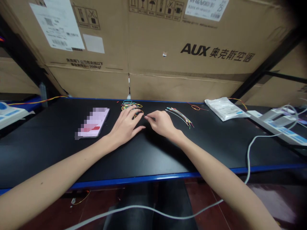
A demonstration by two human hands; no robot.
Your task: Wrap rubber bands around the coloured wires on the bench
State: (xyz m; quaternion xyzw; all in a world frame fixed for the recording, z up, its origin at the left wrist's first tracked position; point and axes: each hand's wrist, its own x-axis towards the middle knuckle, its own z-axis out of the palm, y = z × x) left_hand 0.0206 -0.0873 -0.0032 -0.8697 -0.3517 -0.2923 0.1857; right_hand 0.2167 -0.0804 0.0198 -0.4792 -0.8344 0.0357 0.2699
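Note:
Over a loose tangle of thin coloured wires (128,104) rests my left hand (127,124), its fingers stretched out and the thumb apart. The fingers cover part of the tangle. Close to its fingertips, my right hand (161,123) is closed in a pinch; a tiny dark bit shows at the tips, too small to name. To the right of that hand lies a bundle of short, straightened coloured wires (181,116) with differently coloured ends.
A phone (94,123) lies left of my left hand on the black tabletop (144,159). A white plastic packet (224,108) and a power strip (278,127) are at the right. A white cable (248,153) hangs over the front edge. A large cardboard box (153,73) stands behind.

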